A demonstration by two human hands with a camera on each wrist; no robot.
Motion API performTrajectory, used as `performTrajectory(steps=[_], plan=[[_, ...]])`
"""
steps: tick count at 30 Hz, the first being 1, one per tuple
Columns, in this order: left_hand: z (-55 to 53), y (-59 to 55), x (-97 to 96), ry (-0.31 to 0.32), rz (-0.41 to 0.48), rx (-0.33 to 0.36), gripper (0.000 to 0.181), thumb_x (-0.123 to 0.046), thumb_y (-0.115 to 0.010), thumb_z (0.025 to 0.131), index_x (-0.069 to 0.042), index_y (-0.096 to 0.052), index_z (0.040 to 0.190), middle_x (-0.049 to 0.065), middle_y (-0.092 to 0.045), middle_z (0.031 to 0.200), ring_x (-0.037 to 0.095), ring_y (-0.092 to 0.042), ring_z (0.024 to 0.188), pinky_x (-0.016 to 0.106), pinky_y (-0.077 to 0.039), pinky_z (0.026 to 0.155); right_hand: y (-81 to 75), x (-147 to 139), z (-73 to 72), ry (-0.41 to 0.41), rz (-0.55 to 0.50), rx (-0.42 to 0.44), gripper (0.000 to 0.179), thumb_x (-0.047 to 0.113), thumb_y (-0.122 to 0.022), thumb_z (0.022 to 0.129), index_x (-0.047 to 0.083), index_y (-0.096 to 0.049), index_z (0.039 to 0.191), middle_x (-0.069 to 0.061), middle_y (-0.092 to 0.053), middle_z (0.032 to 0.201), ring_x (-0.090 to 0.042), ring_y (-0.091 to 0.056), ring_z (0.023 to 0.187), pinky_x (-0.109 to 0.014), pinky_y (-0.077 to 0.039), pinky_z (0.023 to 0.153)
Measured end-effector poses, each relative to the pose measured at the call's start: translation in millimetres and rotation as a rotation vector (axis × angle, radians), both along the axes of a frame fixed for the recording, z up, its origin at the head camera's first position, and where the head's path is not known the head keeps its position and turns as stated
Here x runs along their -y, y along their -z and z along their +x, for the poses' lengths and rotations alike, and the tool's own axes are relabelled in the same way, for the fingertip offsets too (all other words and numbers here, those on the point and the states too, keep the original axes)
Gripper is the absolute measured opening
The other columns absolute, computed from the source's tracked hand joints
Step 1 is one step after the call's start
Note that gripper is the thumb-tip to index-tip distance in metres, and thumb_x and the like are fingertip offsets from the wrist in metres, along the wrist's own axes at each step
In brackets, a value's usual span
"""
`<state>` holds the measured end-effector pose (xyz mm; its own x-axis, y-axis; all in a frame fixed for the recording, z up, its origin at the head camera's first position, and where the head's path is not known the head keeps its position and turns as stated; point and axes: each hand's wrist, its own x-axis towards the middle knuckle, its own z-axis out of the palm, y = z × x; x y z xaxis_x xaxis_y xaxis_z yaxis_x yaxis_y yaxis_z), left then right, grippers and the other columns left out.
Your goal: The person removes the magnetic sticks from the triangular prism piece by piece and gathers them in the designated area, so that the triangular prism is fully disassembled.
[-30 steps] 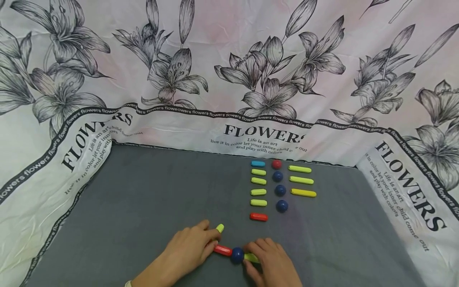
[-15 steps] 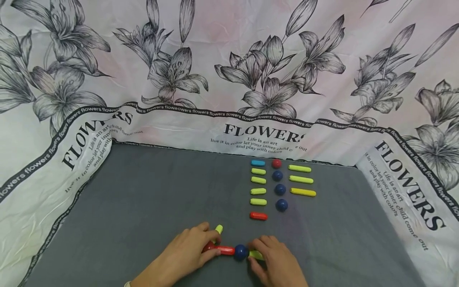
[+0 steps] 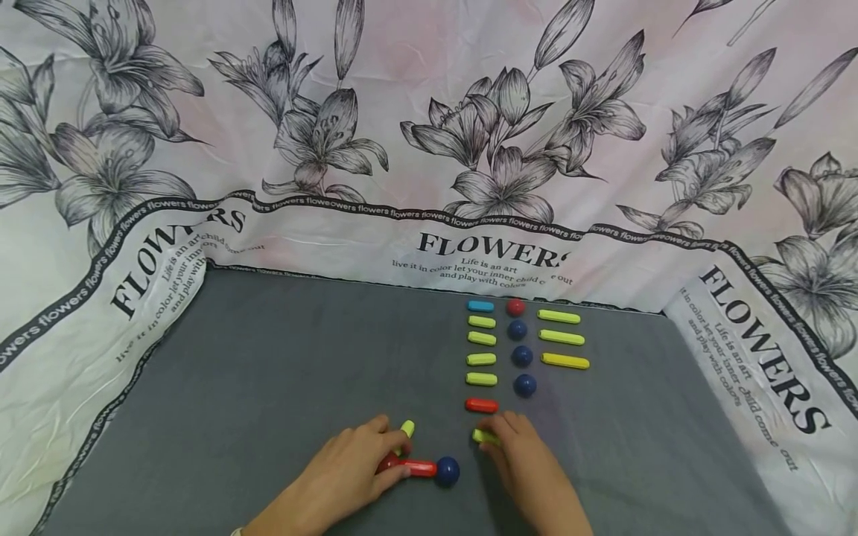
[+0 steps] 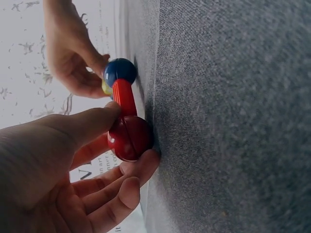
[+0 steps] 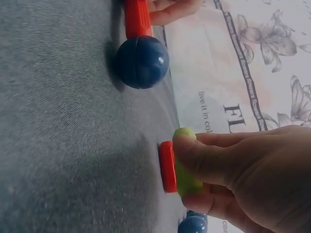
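Observation:
My left hand [image 3: 355,458] pinches a dark red ball [image 4: 130,138] between thumb and fingers. From that ball a red stick [image 3: 422,468] runs right to a dark blue ball [image 3: 447,471], the pieces joined end to end low over the grey cloth. A yellow-green stick [image 3: 407,428] pokes out past the left fingers; its lower end is hidden. My right hand [image 3: 526,458] holds another short yellow-green stick [image 5: 187,170] between thumb and fingers, apart from the blue ball and just in front of a loose red stick [image 3: 481,405].
Beyond the hands, short yellow-green sticks [image 3: 481,359] and a blue stick [image 3: 480,306] form a column. Beside it run blue balls [image 3: 522,356] with one red ball [image 3: 515,307], then longer sticks [image 3: 561,337]. A flower-printed sheet [image 3: 375,246] borders the grey cloth [image 3: 302,357].
The right hand's yellow-green stick was at the blue ball; now it is separated, carried away toward the loose red stick. The left hand and its joined pieces shifted slightly, then stayed nearly still.

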<state>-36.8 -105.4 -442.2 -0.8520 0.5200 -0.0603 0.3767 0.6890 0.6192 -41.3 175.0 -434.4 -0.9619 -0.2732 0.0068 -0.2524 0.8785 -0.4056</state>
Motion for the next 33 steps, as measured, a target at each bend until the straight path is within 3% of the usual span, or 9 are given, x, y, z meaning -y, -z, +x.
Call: performTrajectory(steps=[7,19,33], plan=[[-0.4,-0.3,-0.3,-0.003,0.003,0.010,0.018,-0.039,-0.080,0.096,-0.026,-0.076,0.108,-0.010,-0.052,0.087,0.004,-0.046,0.058,0.026,-0.042,0.053,7.1,2.3,-6.4,-0.034,-0.006,-0.139,0.030,0.005,-0.086,0.087,0.020,-0.071,0.107,0.009,-0.060,0.097,-0.011,-0.057,0.094,-0.036,-0.054,0.084],[0.2,-0.4,0.2,-0.011,0.005,0.001,0.018,-0.038,-0.081,0.095,-0.025,-0.076,0.106,-0.011,-0.050,0.084,0.003,-0.045,0.057,0.025,-0.041,0.052,18.8,6.3,-13.7,0.018,0.077,-0.137,0.030,0.009,-0.090,0.084,0.023,-0.074,0.106,0.009,-0.065,0.103,-0.013,-0.063,0.096,-0.040,-0.057,0.080],[1.0,-2.1,-0.5,-0.005,-0.004,-0.044,0.018,-0.040,-0.080,0.095,-0.026,-0.075,0.106,-0.012,-0.049,0.084,0.004,-0.043,0.055,0.025,-0.040,0.051,11.9,6.3,-9.7,0.006,0.085,-0.195,0.034,0.009,-0.093,0.081,0.022,-0.075,0.107,0.008,-0.066,0.103,-0.012,-0.064,0.093,-0.040,-0.056,0.080]])
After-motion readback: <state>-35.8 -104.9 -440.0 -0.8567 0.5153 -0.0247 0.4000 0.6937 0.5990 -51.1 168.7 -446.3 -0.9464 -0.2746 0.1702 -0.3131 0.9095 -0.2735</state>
